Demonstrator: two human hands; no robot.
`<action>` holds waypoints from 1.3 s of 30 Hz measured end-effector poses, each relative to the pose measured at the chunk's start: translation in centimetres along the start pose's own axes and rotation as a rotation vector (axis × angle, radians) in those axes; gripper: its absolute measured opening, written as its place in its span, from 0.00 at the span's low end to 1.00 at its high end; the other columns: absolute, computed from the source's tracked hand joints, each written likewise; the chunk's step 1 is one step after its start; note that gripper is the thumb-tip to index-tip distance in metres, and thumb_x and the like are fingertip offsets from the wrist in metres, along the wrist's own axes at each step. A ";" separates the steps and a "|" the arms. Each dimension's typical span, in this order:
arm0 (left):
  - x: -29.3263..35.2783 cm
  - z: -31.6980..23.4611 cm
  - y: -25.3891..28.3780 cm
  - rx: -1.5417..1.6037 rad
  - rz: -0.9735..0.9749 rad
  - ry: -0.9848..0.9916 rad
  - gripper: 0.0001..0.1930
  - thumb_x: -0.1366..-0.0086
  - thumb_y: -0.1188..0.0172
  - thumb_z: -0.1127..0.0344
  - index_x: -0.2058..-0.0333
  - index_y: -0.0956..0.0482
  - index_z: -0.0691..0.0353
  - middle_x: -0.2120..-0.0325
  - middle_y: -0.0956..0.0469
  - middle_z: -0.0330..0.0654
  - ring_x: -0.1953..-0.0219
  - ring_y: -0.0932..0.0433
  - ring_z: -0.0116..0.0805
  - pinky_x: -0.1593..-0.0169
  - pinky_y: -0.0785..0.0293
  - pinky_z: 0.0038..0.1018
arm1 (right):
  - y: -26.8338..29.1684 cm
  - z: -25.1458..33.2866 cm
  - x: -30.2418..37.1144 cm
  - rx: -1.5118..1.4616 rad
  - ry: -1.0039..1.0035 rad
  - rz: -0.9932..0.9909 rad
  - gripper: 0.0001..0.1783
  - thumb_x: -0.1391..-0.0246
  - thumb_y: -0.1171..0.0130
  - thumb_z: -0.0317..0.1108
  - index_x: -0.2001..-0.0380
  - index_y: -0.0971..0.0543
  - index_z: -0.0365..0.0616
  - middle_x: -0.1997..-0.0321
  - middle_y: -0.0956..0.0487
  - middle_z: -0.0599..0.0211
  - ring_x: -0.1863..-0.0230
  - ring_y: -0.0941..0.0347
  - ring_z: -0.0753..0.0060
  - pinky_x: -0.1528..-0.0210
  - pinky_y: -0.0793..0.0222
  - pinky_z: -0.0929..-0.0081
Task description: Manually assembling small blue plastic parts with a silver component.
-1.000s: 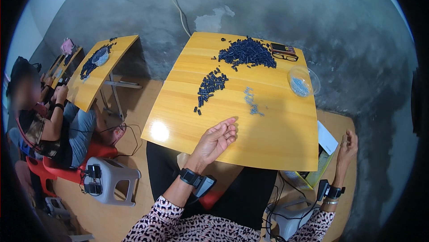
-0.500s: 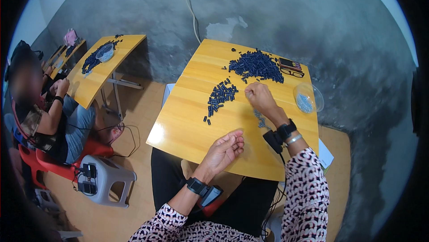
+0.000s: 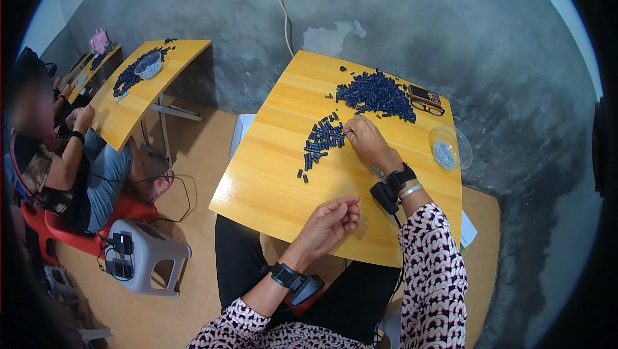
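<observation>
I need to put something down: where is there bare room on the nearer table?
The widest bare patch on the table lies between its left edge and the small pile of dark pieces. A narrower one runs between the right forearm and the table's right edge, nearer than the clear tub. It's crowded at the far right: large dark heap, phone, glasses.

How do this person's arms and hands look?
Left hand and right hand are bare; each has a black wrist strap with boxy device, the right also a silver bracelet and black cable. The sleeves are patterned pale pink and black.
</observation>
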State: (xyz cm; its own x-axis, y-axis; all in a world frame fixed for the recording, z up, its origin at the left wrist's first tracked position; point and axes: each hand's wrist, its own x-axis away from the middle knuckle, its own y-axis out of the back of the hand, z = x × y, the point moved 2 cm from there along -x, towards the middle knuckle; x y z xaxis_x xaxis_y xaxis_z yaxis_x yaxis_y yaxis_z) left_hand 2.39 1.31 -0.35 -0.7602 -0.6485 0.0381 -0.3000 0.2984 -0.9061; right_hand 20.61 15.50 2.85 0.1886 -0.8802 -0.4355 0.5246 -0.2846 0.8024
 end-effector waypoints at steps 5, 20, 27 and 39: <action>0.0 0.0 -0.2 -0.013 -0.029 -0.001 0.14 0.32 0.52 0.64 0.52 0.30 0.65 0.66 0.28 0.37 0.62 0.30 0.27 0.56 0.31 0.23 | -0.1 -0.1 0.2 0.002 -0.030 0.028 0.05 0.54 0.48 0.23 0.74 0.25 0.32 0.69 0.24 0.48 0.62 0.28 0.47 0.57 0.32 0.60; -0.5 0.3 0.3 -0.072 -0.138 -0.220 0.16 0.36 0.46 0.70 0.49 0.31 0.63 0.61 0.26 0.38 0.60 0.28 0.25 0.57 0.31 0.22 | 6.1 8.0 8.9 -0.359 -0.135 -0.040 0.17 0.59 0.44 0.20 0.61 0.26 0.36 0.71 0.24 0.60 0.70 0.26 0.69 0.65 0.29 0.75; -0.8 0.6 0.3 -0.102 -0.108 -0.241 0.15 0.35 0.48 0.72 0.50 0.29 0.64 0.61 0.25 0.37 0.60 0.27 0.23 0.56 0.30 0.22 | 5.6 9.9 11.9 -0.412 -0.100 -0.082 0.20 0.59 0.44 0.20 0.57 0.26 0.37 0.72 0.25 0.65 0.73 0.30 0.75 0.68 0.31 0.79; -0.2 0.4 0.2 -0.119 -0.101 -0.215 0.07 0.36 0.47 0.72 0.59 0.25 0.64 0.68 0.25 0.36 0.67 0.29 0.24 0.60 0.31 0.22 | 6.5 10.7 14.6 -0.290 0.066 -0.226 0.14 0.60 0.43 0.20 0.64 0.25 0.37 0.70 0.24 0.61 0.70 0.27 0.66 0.69 0.31 0.74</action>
State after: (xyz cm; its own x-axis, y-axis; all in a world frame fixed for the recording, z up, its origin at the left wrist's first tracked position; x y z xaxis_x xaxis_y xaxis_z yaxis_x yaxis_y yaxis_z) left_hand 2.76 1.24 -0.70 -0.5865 -0.8096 0.0242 -0.4437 0.2962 -0.8458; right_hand 17.83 -3.23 6.07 0.0893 -0.7787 -0.6210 0.7708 -0.3408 0.5382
